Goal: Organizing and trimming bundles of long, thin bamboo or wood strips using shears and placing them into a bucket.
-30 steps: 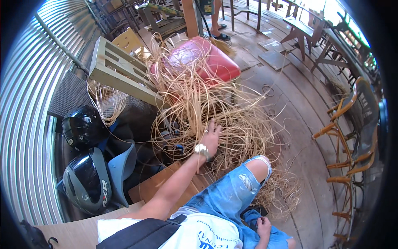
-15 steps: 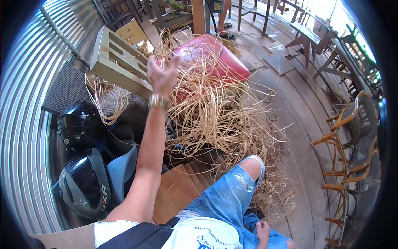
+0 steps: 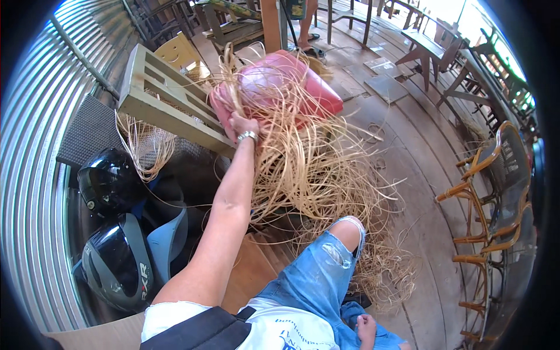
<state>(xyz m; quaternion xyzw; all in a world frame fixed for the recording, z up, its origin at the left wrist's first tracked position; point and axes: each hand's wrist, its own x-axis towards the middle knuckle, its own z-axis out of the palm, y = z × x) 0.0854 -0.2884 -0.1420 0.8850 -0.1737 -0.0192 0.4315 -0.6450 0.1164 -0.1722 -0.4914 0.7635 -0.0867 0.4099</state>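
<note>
My left hand (image 3: 244,123), with a metal watch at the wrist, reaches far forward and is closed round a bunch of pale rattan strips (image 3: 297,169). The strips spill in a tangled heap over a red plastic container (image 3: 324,93) and down toward my knee. Some loop up above my left fingers. Low in the view, my right hand (image 3: 366,328) rests by my denim-covered thigh with its fingers curled in. Whether anything is inside it is hidden.
A beige wooden chair (image 3: 169,99) lies tipped beside the heap. Two motorcycle helmets (image 3: 114,181) sit along the corrugated metal wall (image 3: 35,192). Stacked rattan-framed chairs (image 3: 487,204) stand at right on the plank floor (image 3: 417,169). A person's legs (image 3: 306,29) show at the back.
My left hand was raised with its fingers apart; it has come down and slightly right and closed on the rattan strips. My right hand stays by my thigh.
</note>
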